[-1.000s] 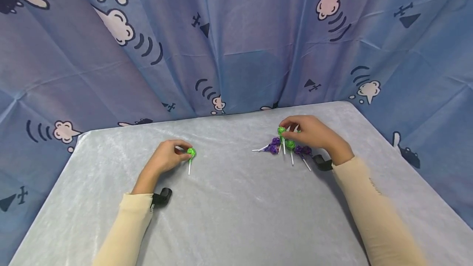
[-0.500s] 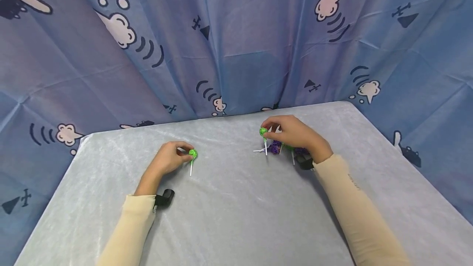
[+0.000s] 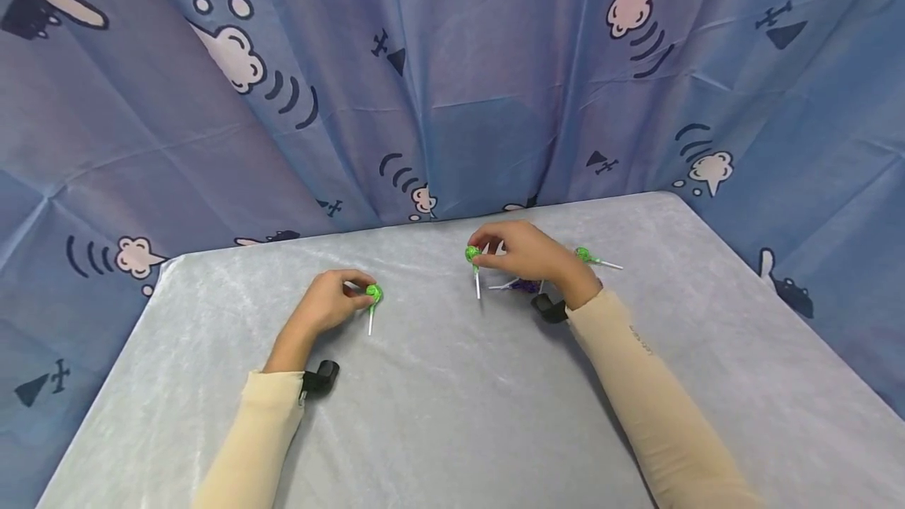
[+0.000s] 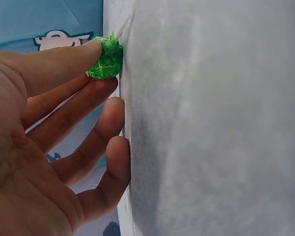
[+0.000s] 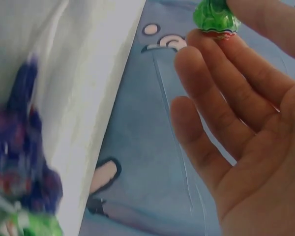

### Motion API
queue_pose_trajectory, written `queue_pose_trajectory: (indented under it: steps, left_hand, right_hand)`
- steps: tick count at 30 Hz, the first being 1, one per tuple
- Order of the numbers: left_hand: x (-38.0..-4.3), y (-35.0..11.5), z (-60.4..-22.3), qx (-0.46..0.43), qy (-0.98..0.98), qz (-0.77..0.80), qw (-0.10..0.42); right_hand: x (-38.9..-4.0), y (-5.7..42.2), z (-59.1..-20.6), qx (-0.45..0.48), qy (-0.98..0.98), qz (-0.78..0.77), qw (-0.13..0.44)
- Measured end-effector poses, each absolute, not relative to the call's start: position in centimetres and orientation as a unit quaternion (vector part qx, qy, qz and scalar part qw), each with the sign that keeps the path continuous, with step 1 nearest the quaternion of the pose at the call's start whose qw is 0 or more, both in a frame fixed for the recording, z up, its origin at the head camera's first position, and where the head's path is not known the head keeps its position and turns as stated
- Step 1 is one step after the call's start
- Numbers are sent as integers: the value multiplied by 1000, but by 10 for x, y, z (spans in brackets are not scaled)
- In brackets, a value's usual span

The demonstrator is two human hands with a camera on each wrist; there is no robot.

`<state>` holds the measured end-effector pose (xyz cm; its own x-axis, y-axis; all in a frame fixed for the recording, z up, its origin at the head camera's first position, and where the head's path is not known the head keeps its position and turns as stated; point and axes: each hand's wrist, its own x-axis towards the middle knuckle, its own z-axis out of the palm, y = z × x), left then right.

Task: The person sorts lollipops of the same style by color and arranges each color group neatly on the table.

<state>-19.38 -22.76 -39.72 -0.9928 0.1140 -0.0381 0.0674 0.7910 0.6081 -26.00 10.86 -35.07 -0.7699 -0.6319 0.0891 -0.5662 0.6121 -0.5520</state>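
Note:
My left hand pinches a green-wrapped lollipop by its head, thumb against fingers, at the left middle of the table. Its white stick points down toward the cloth. In the left wrist view the green head sits between thumb and fingertips, close by the cloth. My right hand pinches another green lollipop by its head, stick hanging down. In the right wrist view that green head shows at the top, held between thumb and fingers.
Purple lollipops lie under and beside the right wrist, partly hidden by it. One more green lollipop lies behind the right forearm. A pale grey cloth covers the table. A patterned blue curtain hangs behind it.
My right hand has lifted its green lollipop from the pile and carried it left. The left hand stays nearly in place, still pinching its lollipop.

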Motion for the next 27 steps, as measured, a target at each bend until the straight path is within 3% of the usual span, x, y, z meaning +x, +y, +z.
queue_pose_trajectory:
  steps: [10, 27]
  left_hand:
    - [-194, -227, -397, 52, 945, 321, 36]
    - [-196, -226, -400, 49, 946, 319, 37]
  right_hand:
    - [-257, 76, -353, -344, 890, -290, 72]
    - [-250, 26, -368, -350, 897, -268, 40]
